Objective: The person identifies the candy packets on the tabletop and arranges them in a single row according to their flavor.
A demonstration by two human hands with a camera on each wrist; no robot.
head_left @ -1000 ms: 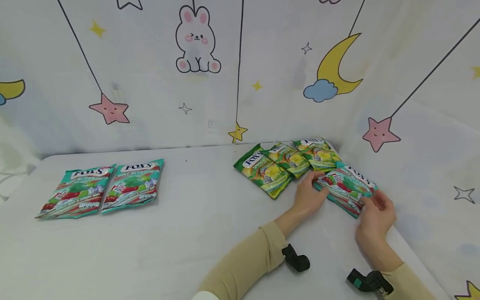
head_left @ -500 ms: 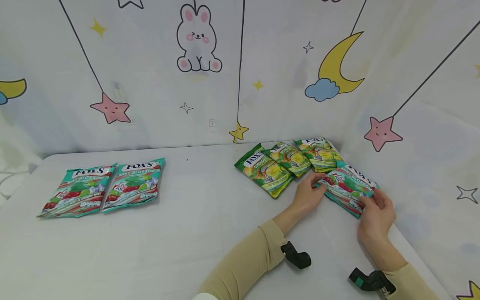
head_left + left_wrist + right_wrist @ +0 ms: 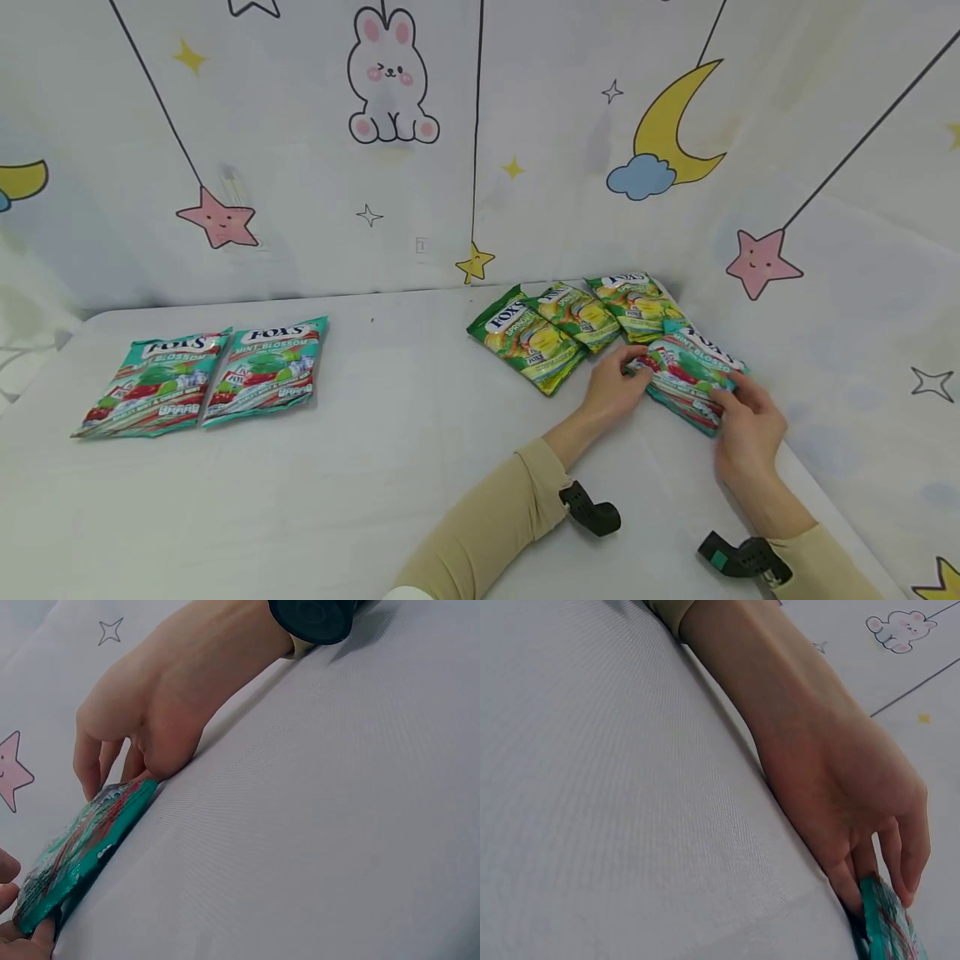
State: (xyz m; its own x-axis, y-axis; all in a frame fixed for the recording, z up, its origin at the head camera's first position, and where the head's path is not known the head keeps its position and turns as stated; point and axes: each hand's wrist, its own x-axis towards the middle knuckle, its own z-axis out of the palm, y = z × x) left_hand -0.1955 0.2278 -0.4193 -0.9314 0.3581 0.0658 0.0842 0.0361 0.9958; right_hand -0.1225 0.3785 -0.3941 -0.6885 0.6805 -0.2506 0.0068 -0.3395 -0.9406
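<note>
A teal Mint Blossom candy packet point(image 3: 686, 375) lies slanted at the right end of the white table, and both hands hold it. My left hand point(image 3: 613, 387) pinches its left end between thumb and fingers, as the right wrist view shows of that hand point(image 3: 847, 787). At the opposite end my right hand point(image 3: 750, 429) grips the packet's edge; in the left wrist view the right hand point(image 3: 150, 720) has its thumb near the table and fingertips on the packet point(image 3: 82, 847). The packet's upper corner overlaps the rightmost green Springs packet point(image 3: 637, 308).
Two further green packets, one in the middle point(image 3: 577, 319) and one at the left point(image 3: 528, 342), overlap beside it. Two Mint Blossom packets, one outer point(image 3: 153, 387) and one inner point(image 3: 266, 367), lie far left. A patterned curtain point(image 3: 555, 125) borders the table's back and right side.
The held packet has shifted slightly toward the green packets. My right hand has moved a little left, its fingers further over the packet's end. The left hand keeps nearly the same place.
</note>
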